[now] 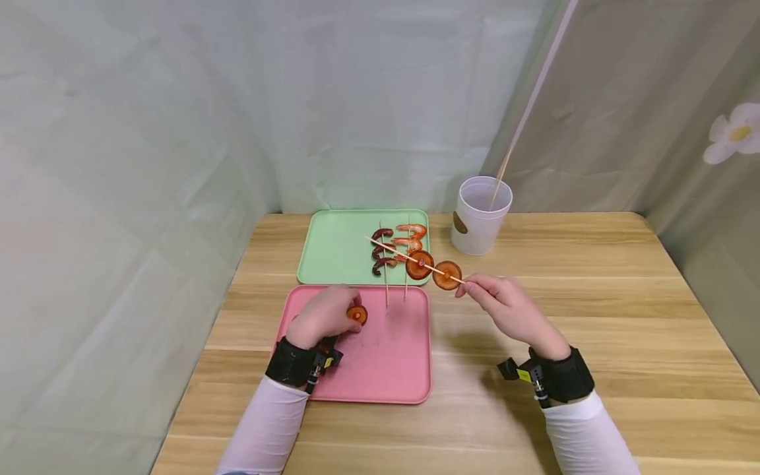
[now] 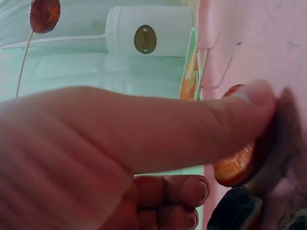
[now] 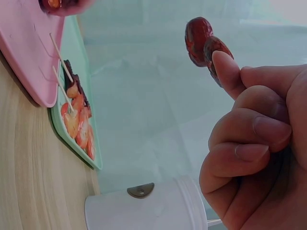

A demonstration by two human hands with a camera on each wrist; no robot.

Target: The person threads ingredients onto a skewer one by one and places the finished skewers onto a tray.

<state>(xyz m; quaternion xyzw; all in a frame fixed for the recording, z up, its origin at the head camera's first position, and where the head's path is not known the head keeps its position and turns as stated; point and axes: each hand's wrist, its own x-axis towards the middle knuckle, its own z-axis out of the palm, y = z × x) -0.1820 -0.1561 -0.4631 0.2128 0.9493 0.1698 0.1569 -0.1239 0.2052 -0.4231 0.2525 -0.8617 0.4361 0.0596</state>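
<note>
My left hand (image 1: 326, 315) is low over the pink tray (image 1: 386, 369) and pinches a round brown mushroom cap (image 1: 357, 315) by its edge. In the left wrist view the thumb covers much of that mushroom cap (image 2: 235, 167). My right hand (image 1: 507, 309) holds a thin wooden skewer (image 1: 386, 247) near one end, tilted up to the left in the air. Two mushroom caps are threaded on it: a nearer one (image 1: 447, 284) beside the fingers and a farther one (image 1: 419, 273). The right wrist view shows these caps (image 3: 196, 40) edge-on past the thumb and fingers.
Behind the pink tray lies a green tray (image 1: 335, 247) with a skewer of dark curled pieces (image 1: 380, 252) and a skewer of shrimp (image 1: 415, 231). A white bucket (image 1: 477, 231) with skewers stands back right. A dark green piece (image 2: 235, 211) is near the left fingers.
</note>
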